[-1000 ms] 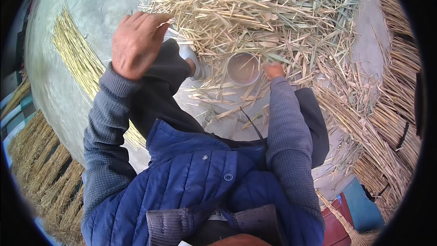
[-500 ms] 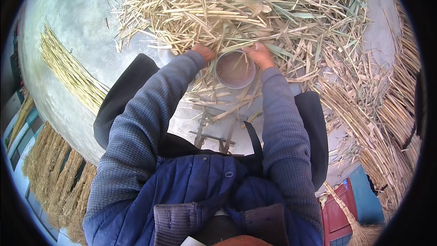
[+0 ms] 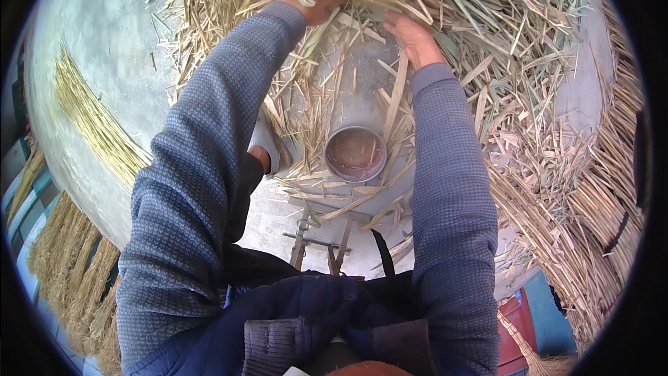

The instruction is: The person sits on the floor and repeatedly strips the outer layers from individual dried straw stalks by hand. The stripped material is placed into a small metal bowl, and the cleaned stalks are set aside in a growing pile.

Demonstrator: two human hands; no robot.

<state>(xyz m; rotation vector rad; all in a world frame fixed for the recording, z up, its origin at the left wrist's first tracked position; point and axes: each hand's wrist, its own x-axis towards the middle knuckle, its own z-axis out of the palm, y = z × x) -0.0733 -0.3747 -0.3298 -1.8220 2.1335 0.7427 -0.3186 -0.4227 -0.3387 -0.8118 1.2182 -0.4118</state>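
A large heap of dry straw and leaf strips (image 3: pixel 480 7) spreads across the far side. My left hand (image 3: pixel 316 8) reaches into its near edge and grips a bundle of the stalks, fingers partly covered by them. To the right, my right hand (image 3: pixel 415 40) is closed at the same edge, its fingertips tucked against the straw. Between my forearms, nearer to me, a round metal bowl (image 3: pixel 355 154) stands on the floor. It holds a little brownish liquid with bits of straw in it.
Loose straw scraps surround the bowl; a small wooden frame (image 3: pixel 316 240) stands just nearer. A tied stalk bundle (image 3: pixel 97 118) lies left, with brush-like bundles (image 3: pixel 73 271) lower left. Long stalks (image 3: pixel 598 202) are stacked right, above a red stool-like object (image 3: pixel 515 327) and a broom (image 3: pixel 525 348).
Both hands have moved from beside the bowl to farther away, into the straw. The heap's near edge has shifted away, uncovering floor. The bowl appears lower in view, and my left foot now shows.
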